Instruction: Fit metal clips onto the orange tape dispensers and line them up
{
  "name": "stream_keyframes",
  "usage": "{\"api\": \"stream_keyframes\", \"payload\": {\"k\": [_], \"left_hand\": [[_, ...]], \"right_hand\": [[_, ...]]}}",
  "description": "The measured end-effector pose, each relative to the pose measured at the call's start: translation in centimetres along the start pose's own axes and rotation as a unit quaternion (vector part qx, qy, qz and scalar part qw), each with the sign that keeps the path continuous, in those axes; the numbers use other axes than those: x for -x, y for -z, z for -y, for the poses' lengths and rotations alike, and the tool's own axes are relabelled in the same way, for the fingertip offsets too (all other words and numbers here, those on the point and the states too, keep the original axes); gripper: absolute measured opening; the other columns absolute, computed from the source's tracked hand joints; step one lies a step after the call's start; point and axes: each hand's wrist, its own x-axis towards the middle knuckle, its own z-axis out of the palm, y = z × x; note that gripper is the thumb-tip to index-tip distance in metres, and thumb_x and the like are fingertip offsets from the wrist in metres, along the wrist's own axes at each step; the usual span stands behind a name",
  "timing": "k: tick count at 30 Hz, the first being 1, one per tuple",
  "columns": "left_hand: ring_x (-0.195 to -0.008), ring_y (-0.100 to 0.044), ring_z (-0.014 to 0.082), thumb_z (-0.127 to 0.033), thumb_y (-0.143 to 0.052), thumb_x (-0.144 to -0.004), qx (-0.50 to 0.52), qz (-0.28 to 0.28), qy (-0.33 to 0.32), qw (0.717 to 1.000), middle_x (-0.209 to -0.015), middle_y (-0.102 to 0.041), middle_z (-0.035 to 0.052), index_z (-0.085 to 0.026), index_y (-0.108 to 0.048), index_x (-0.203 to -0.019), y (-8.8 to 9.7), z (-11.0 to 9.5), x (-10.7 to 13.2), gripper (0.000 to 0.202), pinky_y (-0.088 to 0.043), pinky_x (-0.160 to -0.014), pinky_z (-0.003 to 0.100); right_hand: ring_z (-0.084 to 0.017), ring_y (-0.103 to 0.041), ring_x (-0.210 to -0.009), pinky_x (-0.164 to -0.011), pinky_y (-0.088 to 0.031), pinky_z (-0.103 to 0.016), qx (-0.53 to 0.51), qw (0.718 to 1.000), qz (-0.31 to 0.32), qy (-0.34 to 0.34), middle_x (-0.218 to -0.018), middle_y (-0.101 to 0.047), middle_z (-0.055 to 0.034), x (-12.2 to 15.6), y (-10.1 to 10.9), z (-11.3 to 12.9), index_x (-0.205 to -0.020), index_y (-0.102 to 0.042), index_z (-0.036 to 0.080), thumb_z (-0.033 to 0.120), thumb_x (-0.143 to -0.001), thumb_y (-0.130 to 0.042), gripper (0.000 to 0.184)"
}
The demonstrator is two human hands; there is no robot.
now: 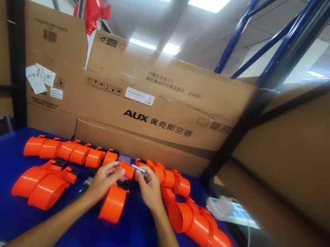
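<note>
My left hand is closed on a small orange plastic part, thumb in front and fingers behind. Between the thumb and fingers of my right hand is a thin grey-and-white strip, whose exact kind I cannot make out. Its left end is right beside the orange part; whether they touch is unclear. Just below my hands, a larger orange ring-shaped part stands on the blue table. Behind my fingers a dark flat object is mostly hidden.
Several orange ring-shaped parts with dark tops line the back left, with more at the front left, back right and front right. A cardboard sheet walls the back. A power strip with a white cable lies at right.
</note>
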Motion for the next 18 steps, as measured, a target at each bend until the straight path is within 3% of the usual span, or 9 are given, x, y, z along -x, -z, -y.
{"api": "stream_keyframes", "payload": {"k": [3, 6, 11, 14, 18], "left_hand": [[-0.052, -0.058, 0.0136, -0.048, -0.077, -0.074, 0.01, -0.016, 0.0, 1.0, -0.072, -0.073, 0.0046, -0.015, -0.065, -0.112, 0.0, 0.1, -0.1, 0.052, -0.04, -0.051, 0.023], [-0.054, -0.061, 0.0155, -0.049, -0.077, -0.072, 0.035, -0.043, 0.0, 0.998, -0.072, -0.073, 0.0035, -0.016, -0.063, -0.109, 0.1, 0.3, -0.4, 0.051, -0.043, -0.054, 0.024], [-0.064, -0.068, 0.0204, -0.049, -0.076, -0.074, 0.042, -0.046, 0.003, 0.998, -0.075, -0.075, 0.0064, -0.015, -0.063, -0.111, 0.1, 0.2, -0.4, 0.051, -0.046, -0.059, 0.026], [-0.068, -0.068, 0.022, -0.049, -0.074, -0.076, 0.026, -0.045, -0.004, 0.999, -0.079, -0.076, 0.0084, -0.014, -0.066, -0.108, -0.1, -0.3, -0.2, 0.048, -0.047, -0.061, 0.028], [-0.066, -0.066, 0.021, -0.052, -0.069, -0.08, 0.0, -0.018, -0.02, 1.0, -0.075, -0.075, 0.0067, -0.015, -0.073, -0.089, -0.3, -0.9, 0.1, 0.038, -0.045, -0.06, 0.027]], "right_hand": [[-0.019, -0.06, -0.08, -0.072, -0.049, -0.029, -0.019, 0.999, -0.04, 0.015, -0.086, -0.067, -0.0038, -0.2, -0.1, 0.1, -0.095, -0.067, 0.021, 0.049, -0.081, -0.072, 0.032], [-0.019, -0.059, -0.071, -0.061, -0.049, -0.029, -0.02, 0.995, -0.092, 0.015, -0.086, -0.068, -0.0047, -0.3, 0.4, 0.4, -0.101, -0.069, 0.022, 0.05, -0.08, -0.073, 0.036], [-0.013, -0.044, -0.047, -0.045, -0.036, -0.027, -0.003, 0.996, -0.092, -0.01, -0.068, -0.064, -0.0007, -0.2, 1.2, 0.6, -0.101, -0.074, 0.024, 0.048, -0.083, -0.069, 0.031], [-0.013, -0.045, -0.047, -0.046, -0.036, -0.027, -0.006, 0.995, -0.1, -0.009, -0.068, -0.066, -0.0009, -0.1, 1.2, 0.7, -0.1, -0.076, 0.024, 0.047, -0.083, -0.07, 0.029], [-0.012, -0.047, -0.048, -0.046, -0.038, -0.028, -0.015, 0.995, -0.096, -0.012, -0.077, -0.069, -0.0027, 0.0, 0.9, 0.7, -0.098, -0.077, 0.024, 0.047, -0.082, -0.07, 0.029]]}}
